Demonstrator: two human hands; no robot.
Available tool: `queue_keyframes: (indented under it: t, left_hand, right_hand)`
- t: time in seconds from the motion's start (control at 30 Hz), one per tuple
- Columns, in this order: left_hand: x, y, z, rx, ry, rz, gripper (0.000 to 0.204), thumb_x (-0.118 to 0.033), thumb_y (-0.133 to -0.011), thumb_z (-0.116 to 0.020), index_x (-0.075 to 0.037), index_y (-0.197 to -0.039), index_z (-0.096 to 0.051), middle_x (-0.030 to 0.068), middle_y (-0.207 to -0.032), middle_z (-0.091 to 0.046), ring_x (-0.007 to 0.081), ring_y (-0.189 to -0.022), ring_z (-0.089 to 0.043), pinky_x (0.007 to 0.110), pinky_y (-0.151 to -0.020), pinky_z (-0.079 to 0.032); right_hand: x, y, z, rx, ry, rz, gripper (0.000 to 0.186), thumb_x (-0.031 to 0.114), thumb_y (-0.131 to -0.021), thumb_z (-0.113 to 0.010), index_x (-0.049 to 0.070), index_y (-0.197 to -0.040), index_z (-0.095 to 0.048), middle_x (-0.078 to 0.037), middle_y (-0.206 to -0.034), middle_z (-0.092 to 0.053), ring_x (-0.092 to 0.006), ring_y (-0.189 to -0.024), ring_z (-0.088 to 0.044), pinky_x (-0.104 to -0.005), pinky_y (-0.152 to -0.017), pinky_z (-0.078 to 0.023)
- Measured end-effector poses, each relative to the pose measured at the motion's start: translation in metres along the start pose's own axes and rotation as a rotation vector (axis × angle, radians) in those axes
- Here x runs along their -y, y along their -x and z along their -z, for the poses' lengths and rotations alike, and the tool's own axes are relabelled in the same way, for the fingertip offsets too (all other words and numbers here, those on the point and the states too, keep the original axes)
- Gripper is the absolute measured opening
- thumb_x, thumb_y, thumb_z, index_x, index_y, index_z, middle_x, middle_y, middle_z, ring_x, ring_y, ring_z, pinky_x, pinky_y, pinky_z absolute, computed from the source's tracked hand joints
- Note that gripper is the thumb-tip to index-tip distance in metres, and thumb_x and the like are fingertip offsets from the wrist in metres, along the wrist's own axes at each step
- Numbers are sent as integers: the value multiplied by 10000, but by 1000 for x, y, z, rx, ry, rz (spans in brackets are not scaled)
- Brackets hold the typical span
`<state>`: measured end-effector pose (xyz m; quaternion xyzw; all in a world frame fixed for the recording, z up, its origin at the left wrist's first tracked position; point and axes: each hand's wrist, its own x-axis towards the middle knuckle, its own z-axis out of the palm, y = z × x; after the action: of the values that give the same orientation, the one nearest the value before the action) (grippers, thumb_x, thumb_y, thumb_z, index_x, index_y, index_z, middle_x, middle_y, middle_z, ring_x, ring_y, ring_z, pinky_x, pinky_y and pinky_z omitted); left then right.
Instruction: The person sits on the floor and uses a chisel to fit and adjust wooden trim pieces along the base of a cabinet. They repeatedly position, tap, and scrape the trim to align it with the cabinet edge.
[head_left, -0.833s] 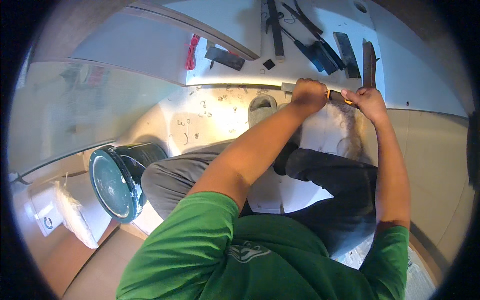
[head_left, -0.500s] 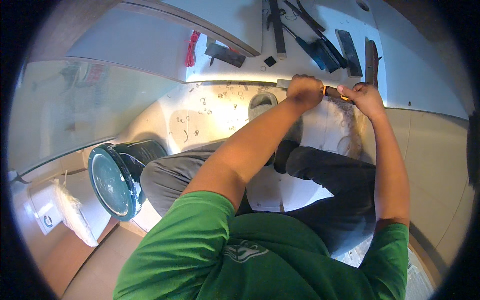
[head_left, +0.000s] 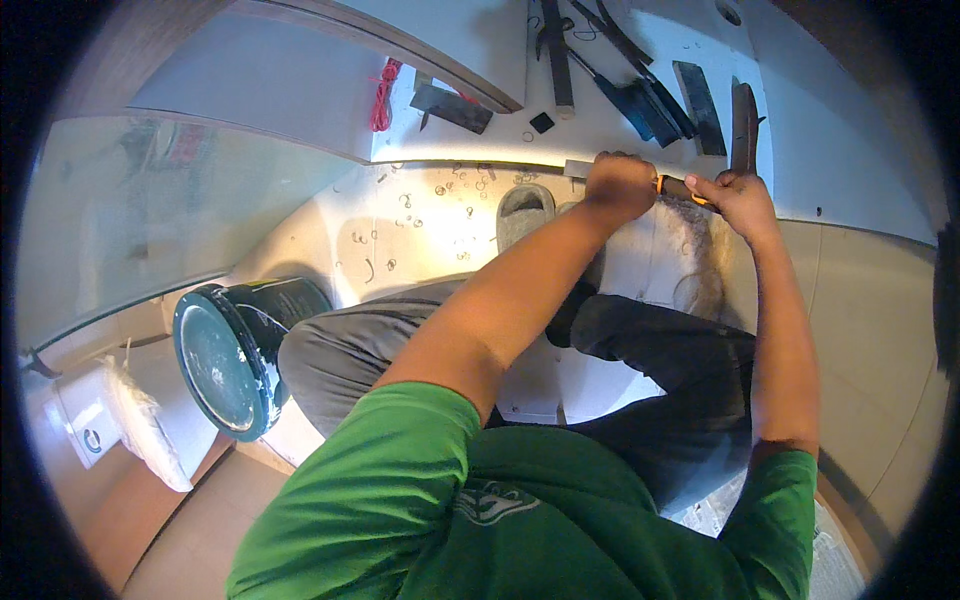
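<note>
left hand [head_left: 620, 185]: arm stretched forward, fingers closed over the metal blade end of an orange-handled tool [head_left: 672, 186] | right hand [head_left: 742, 200]: fingers wrapped round its handle | tool: level, at the white ledge edge (dark hand tools [head_left: 640, 90] lie beyond) | green bucket [head_left: 228, 352]: tipped, lower left

the left hand [head_left: 620, 185] and right hand [head_left: 742, 200] sit side by side on a tool handle [head_left: 680, 187] at the edge of the surface [head_left: 600, 130]. loose tools [head_left: 640, 100] lie behind them on it. a bucket [head_left: 235, 350] lies tipped to the left, beside the person's knee [head_left: 330, 350].
</note>
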<state>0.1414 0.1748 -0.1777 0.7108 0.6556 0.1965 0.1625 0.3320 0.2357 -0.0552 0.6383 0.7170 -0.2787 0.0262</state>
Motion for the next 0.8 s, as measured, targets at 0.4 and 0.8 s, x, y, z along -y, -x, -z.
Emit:
queue_keyframes:
  t: [0.4, 0.8]
  left_hand:
    - [-1, 4, 3, -7, -8, -41, 182, -251, -852, -641, -126, -821, -769, 128, -864, -757, 338, -837, -739, 460, -810, -557]
    - [8, 10, 13, 32, -19, -25, 177, -260, -842, -658, -127, -835, -774, 125, -885, -763, 342, -842, -740, 455, -813, -568]
  right_hand:
    - [-18, -7, -9, -29, 8, 33, 755, 758, -739, -765, 4, -703, -735, -169, -653, -653, -304, -639, -626, -428, -666, -496]
    - [3, 2, -14, -31, -31, 22, 742, 754, -728, -784, 14, -701, -739, -143, -647, -648, -292, -652, -634, -414, -687, -511]
